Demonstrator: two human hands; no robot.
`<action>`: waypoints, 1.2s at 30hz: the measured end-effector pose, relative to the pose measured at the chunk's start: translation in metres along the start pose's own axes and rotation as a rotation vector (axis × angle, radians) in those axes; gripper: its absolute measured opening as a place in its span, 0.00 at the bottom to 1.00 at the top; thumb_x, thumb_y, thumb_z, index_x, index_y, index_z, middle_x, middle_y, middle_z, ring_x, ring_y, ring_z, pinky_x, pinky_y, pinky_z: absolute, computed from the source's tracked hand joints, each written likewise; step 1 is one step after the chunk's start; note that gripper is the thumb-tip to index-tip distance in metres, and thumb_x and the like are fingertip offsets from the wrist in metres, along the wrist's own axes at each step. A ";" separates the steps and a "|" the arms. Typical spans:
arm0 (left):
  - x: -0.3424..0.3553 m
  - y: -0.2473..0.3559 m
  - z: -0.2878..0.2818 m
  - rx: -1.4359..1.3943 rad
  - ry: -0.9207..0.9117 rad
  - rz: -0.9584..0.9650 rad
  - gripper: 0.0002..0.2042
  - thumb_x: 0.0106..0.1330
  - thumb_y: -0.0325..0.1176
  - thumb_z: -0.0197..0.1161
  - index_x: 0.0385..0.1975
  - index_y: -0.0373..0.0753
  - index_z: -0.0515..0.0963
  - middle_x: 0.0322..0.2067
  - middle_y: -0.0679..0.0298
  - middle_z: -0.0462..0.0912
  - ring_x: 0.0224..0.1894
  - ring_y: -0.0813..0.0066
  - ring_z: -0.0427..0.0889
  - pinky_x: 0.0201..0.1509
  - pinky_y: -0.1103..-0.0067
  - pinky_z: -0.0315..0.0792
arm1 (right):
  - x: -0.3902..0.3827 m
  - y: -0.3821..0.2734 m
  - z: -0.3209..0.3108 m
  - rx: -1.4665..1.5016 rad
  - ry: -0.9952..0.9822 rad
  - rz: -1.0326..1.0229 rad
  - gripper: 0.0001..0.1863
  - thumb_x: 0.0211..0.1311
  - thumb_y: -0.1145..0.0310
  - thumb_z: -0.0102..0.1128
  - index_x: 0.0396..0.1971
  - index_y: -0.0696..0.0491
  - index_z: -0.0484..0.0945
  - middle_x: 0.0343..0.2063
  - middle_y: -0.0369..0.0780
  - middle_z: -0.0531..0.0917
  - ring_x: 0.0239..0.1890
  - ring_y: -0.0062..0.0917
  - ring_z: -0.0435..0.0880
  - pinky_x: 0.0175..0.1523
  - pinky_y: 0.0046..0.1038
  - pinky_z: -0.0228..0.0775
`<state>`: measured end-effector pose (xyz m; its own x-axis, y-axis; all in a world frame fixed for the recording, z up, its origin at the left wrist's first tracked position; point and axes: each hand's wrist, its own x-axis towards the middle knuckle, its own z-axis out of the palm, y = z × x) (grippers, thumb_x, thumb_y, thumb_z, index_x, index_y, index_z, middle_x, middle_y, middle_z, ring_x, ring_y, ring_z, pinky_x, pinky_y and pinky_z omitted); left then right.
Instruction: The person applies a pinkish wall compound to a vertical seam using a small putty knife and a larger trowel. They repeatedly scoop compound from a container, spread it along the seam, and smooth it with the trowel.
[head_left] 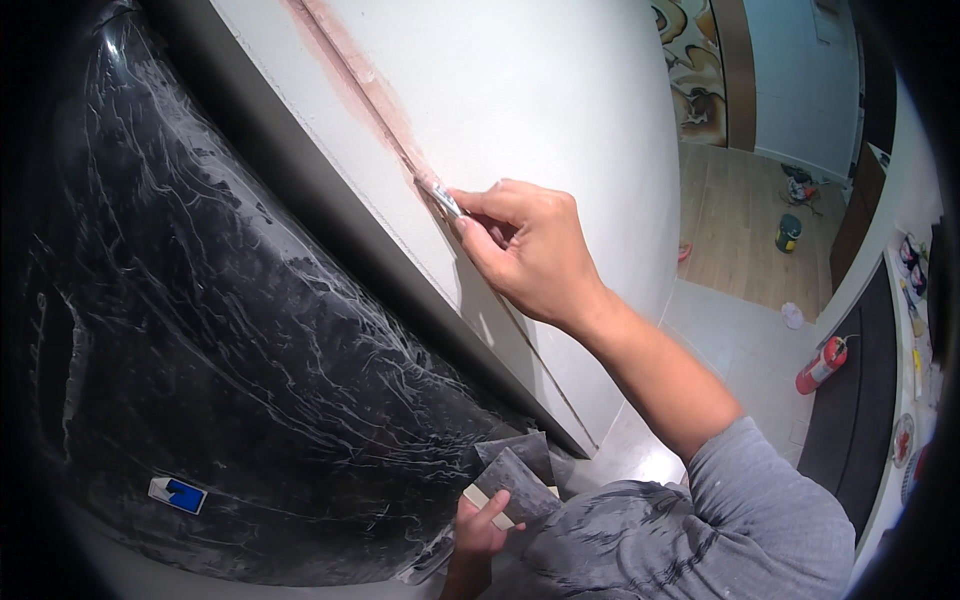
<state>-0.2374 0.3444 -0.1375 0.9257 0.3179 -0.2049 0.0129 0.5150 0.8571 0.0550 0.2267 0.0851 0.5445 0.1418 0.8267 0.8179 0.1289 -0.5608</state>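
Note:
My right hand (pixel 525 250) grips a small metal putty knife (pixel 440 198) and presses its blade against a white wall (pixel 540 90). The blade sits at the lower end of a pinkish-brown filler strip (pixel 350 75) that runs up a thin seam in the wall. My left hand (pixel 478 528) is low in the picture and holds a flat grey scraper plate (pixel 515 478) smeared with filler, close to my grey sleeve (pixel 740 520).
A large black surface wrapped in scratched clear film (pixel 230 330) fills the left. A dark frame edge (pixel 330 220) separates it from the wall. On the floor to the right lie a red fire extinguisher (pixel 822 365) and a green bucket (pixel 788 232).

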 end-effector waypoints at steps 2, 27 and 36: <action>0.000 0.001 0.002 0.023 0.010 -0.017 0.17 0.76 0.28 0.59 0.61 0.29 0.75 0.46 0.51 0.88 0.39 0.61 0.91 0.31 0.71 0.85 | -0.010 0.003 -0.003 -0.046 0.007 -0.032 0.14 0.64 0.74 0.67 0.47 0.59 0.91 0.22 0.44 0.83 0.22 0.23 0.78 0.30 0.28 0.69; 0.001 -0.003 0.003 -0.046 -0.004 -0.022 0.18 0.74 0.26 0.62 0.62 0.32 0.75 0.47 0.55 0.87 0.41 0.62 0.91 0.29 0.69 0.87 | 0.033 -0.028 -0.023 -0.339 -0.055 -0.260 0.18 0.54 0.82 0.70 0.45 0.51 0.93 0.35 0.44 0.86 0.33 0.36 0.87 0.43 0.37 0.83; 0.011 -0.009 -0.005 -0.032 -0.083 -0.030 0.18 0.74 0.26 0.60 0.63 0.31 0.74 0.46 0.54 0.87 0.39 0.62 0.90 0.28 0.69 0.83 | 0.007 -0.011 -0.020 -0.406 -0.170 -0.119 0.16 0.58 0.79 0.64 0.45 0.54 0.92 0.29 0.49 0.86 0.33 0.42 0.88 0.43 0.42 0.81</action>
<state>-0.2288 0.3471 -0.1499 0.9534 0.2352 -0.1892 0.0305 0.5487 0.8354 0.0537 0.2070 0.0976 0.4317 0.3132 0.8459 0.8982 -0.2362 -0.3709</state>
